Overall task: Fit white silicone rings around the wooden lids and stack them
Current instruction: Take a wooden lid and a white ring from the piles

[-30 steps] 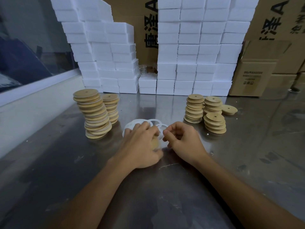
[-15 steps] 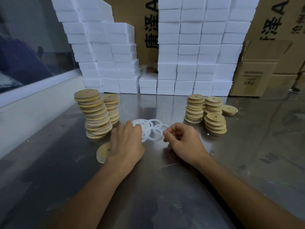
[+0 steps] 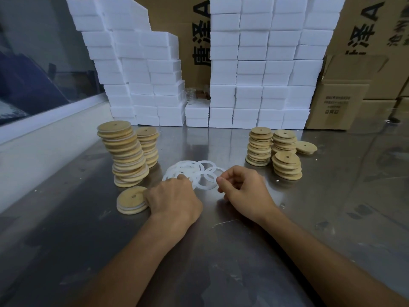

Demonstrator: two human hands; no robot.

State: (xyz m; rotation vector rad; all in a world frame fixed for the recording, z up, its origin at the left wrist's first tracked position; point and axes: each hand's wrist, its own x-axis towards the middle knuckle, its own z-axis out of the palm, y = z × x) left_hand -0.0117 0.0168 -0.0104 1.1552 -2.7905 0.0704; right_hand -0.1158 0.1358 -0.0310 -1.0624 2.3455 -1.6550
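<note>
Far left of the left fingers: tall leaning stack of ringed lids, a shorter stack just behind it, both on the steel table. Near side of that tall stack, a low pile of two ringed lids lies flat, white ring visible between them; it sits just beside the outer edge of the left hand, looks like contact but can't confirm.

Left hand is palm down, fingers curled forward, tips resting on the near edge of the loose pile of white silicone rings. Can't tell if it's pinching a ring; fingertips are hidden behind the knuckles.

Ring pile lies between the two hands, just beyond both sets of fingertips.

Right hand loosely curled, thumb and index tip close together right at the ring pile's right edge; nothing visibly held.

Beyond and right of the right fingers: three stacks of bare wooden lids, plus a single lid lying flat at the far right.

Back wall: white foam blocks, cardboard cartons.
</note>
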